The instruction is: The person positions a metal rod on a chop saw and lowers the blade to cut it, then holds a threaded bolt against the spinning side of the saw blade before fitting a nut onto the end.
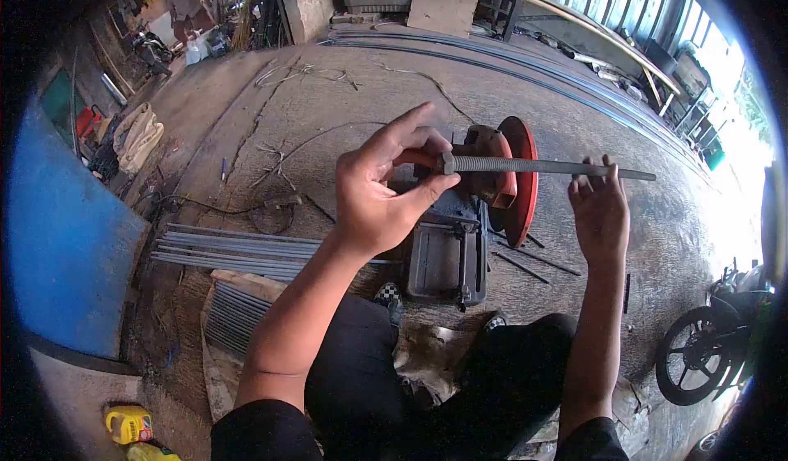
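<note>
A long metal rod (533, 165) with a threaded part and a nut or bolt head at its left end is held up level in front of me. My left hand (386, 178) pinches the left end between thumb and fingers. Nearer the plain right end, the fingers of my right hand (599, 206) are closed round the rod. Behind the rod stands a cut-off saw with a red disc-shaped guard (519, 206) and a dark base (439, 264). The rod hides part of the saw.
Metal rods (238, 246) lie on the floor at left, with more on a sheet (238, 317). Short dark rods (525, 268) lie right of the saw. A motorcycle wheel (694, 358) stands at right, a blue panel (74, 239) at left. A person (190, 5) is far back left.
</note>
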